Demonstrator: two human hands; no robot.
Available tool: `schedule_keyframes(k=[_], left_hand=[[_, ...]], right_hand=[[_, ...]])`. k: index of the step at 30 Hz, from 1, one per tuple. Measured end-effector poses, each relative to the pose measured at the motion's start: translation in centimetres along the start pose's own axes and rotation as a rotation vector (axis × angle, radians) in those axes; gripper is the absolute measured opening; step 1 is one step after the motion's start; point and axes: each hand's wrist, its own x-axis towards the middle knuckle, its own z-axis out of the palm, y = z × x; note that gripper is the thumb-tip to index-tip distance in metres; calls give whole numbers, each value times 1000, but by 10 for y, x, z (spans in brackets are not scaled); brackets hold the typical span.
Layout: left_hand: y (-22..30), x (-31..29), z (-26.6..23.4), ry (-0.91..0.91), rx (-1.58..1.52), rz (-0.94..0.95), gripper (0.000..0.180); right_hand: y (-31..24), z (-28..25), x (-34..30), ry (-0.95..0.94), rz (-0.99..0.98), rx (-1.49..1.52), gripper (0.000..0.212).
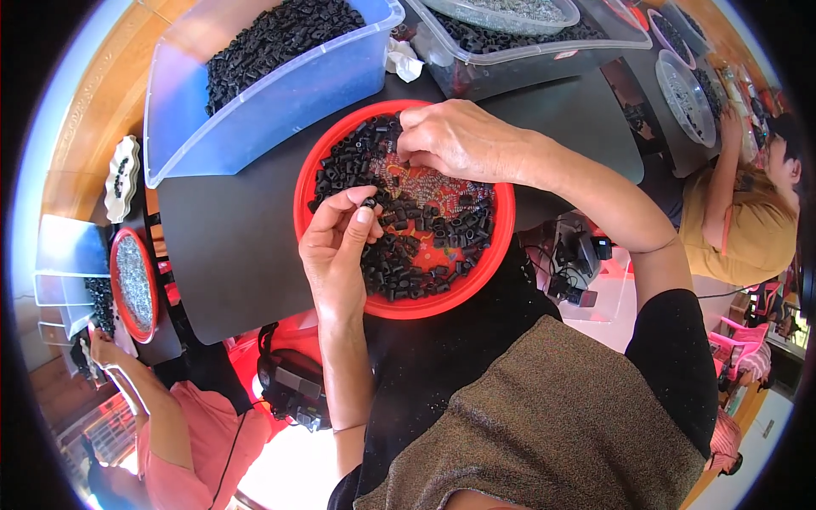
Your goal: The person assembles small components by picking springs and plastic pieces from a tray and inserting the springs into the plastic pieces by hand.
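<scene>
My left hand (333, 246) is closed over the left side of a round red tray (503, 242), pinching a small black tubular piece (369, 202) between thumb and fingertips. The end of the piece faces up. My right hand (455, 140) reaches over the far rim with its fingers bent together and pointing down at the tray. Whatever those fingertips hold, if anything, is hidden. Many short black tubular pieces (446, 234) lie around the inside of the tray. Among them, tiny silvery parts (425, 189) are spread over its patterned red bottom.
A blue-tinted clear bin (280, 106) of black pieces stands beyond the tray at left. Right of it, another clear bin (527, 72) carries a smaller tub (510, 10). One co-worker (200, 433) sits at left beside a red tray (153, 293), another (735, 225) at right.
</scene>
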Motion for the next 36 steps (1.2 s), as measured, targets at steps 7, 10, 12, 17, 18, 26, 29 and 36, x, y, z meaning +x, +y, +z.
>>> schedule_keyframes(k=[7, 10, 12, 17, 18, 26, 29, 36], left_hand=[[-1, 0, -1, 11, 17, 6, 19], [-2, 0, -1, 11, 28, 13, 18], [-1, 0, -1, -1, 44, 12, 19], [-1, 0, -1, 3, 32, 0, 19], [-1, 0, -1, 9, 25, 0, 19], [0, 0, 0, -5, 28, 2, 19], [0, 1, 0, -3, 12, -22, 18], [-3, 2, -2, 0, -4, -23, 8]], right_hand=[[4, 5, 6, -81, 2, -50, 11], [7, 6, 7, -88, -22, -59, 11], [8, 8, 6, -88, -29, -63, 11], [12, 9, 2, 61, -95, 0, 13], [12, 5, 2, 88, -72, 79, 13], [-19, -10, -4, 27, 14, 473, 12], [-30, -5, -2, 87, -76, 353, 12], [-44, -2, 1, 270, -333, -124, 19]])
